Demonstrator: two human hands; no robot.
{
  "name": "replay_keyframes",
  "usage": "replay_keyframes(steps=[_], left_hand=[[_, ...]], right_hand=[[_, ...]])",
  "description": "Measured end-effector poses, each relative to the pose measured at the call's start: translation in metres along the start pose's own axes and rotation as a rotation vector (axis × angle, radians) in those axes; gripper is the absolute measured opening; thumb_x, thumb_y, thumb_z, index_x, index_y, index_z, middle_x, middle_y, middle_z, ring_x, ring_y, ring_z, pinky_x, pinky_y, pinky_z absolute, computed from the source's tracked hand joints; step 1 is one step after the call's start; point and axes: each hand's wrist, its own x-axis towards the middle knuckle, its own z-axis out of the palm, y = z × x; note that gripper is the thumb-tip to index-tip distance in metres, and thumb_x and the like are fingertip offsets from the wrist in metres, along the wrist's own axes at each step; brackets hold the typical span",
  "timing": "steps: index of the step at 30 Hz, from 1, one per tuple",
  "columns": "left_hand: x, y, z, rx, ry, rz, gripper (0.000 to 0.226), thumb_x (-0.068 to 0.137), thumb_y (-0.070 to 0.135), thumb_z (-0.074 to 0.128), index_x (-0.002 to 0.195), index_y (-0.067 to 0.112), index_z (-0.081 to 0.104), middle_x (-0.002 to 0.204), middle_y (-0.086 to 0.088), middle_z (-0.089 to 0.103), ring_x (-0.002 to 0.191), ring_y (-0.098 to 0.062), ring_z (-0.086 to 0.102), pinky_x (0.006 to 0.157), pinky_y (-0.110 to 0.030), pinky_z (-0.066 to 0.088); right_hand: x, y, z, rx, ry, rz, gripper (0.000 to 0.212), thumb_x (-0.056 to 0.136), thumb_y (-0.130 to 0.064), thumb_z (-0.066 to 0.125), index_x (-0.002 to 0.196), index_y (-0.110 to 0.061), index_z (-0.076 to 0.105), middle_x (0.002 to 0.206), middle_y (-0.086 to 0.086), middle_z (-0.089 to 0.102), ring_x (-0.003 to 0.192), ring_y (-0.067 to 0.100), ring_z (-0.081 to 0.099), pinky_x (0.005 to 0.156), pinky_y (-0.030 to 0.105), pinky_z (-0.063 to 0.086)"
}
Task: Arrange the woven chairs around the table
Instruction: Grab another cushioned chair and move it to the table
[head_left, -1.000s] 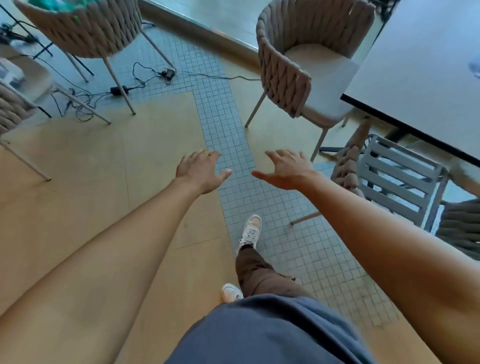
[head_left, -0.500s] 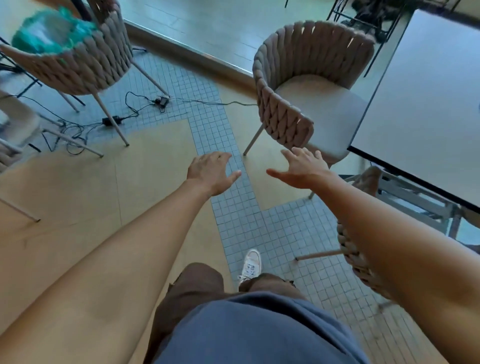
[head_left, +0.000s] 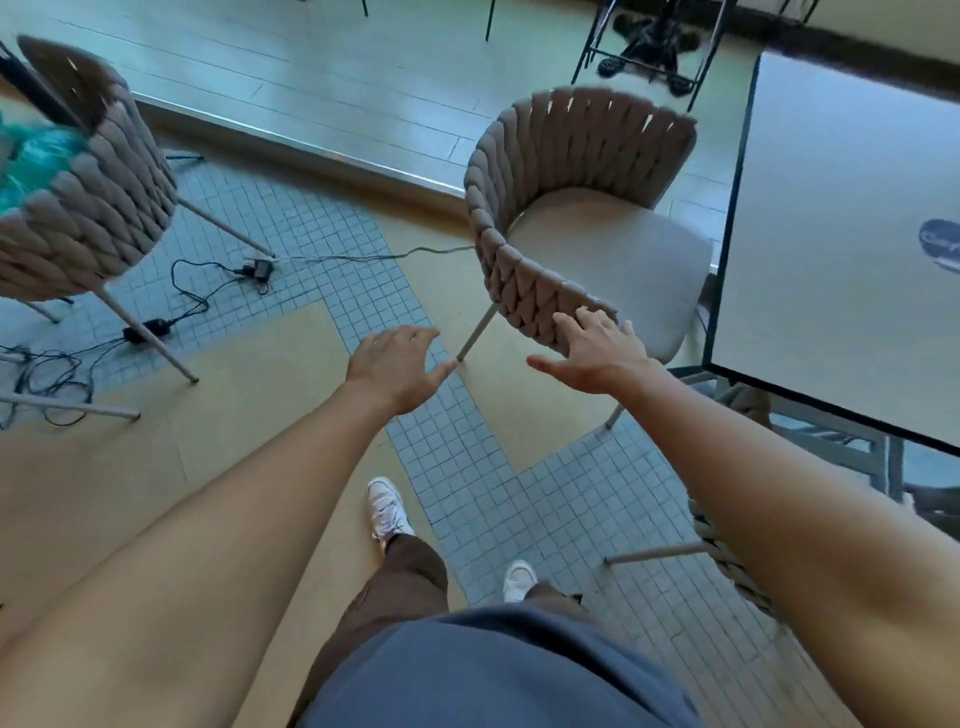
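A taupe woven chair (head_left: 576, 156) with a pale seat cushion stands by the left edge of the grey table (head_left: 841, 218), its seat facing the table. My right hand (head_left: 597, 353) is open, its fingertips at the chair's near woven arm. My left hand (head_left: 400, 364) hovers open and empty, left of the chair's front leg. A second woven chair (head_left: 88, 208) at the far left carries a teal bundle. Part of a third woven chair (head_left: 727, 561) shows under my right forearm, beside the table.
Black cables and power adapters (head_left: 156, 325) lie on the tiled floor strip near the left chair's legs. A metal threshold (head_left: 311, 148) crosses the floor behind the chairs. A slatted grey frame (head_left: 831, 447) sits under the table. My feet stand on the tiles.
I have stepped forward toward the chair by the table. Both hands have moved closer to it, and my right hand now reaches its near arm.
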Motion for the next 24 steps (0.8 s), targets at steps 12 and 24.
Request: replay_keyframes(steps=[12,24], left_hand=[[0.143,-0.07,-0.053,0.19,-0.074,0.278,0.07,0.099,0.066,0.033,0.153,0.024,0.039,0.155,-0.005,0.046,0.141,-0.026,0.044,0.113,-0.048,0.035],[0.278,-0.034,-0.067,0.255,-0.136,0.474,0.064,0.098,0.056,0.048,0.153,0.025,0.037,0.156,-0.003,0.043,0.143,-0.026,0.04,0.115,-0.047,0.032]], right_hand=[[0.066,-0.039,-0.008,0.174,-0.006,0.24,0.097,0.085,-0.087,0.035,0.162,-0.029,0.021,0.17,0.009,0.021,0.156,0.028,0.017,0.124,0.057,0.014],[0.176,-0.013,0.005,0.269,-0.021,0.271,0.099,0.088,-0.08,0.044,0.164,-0.029,0.007,0.172,0.012,0.012,0.157,0.033,0.01,0.126,0.056,0.007]])
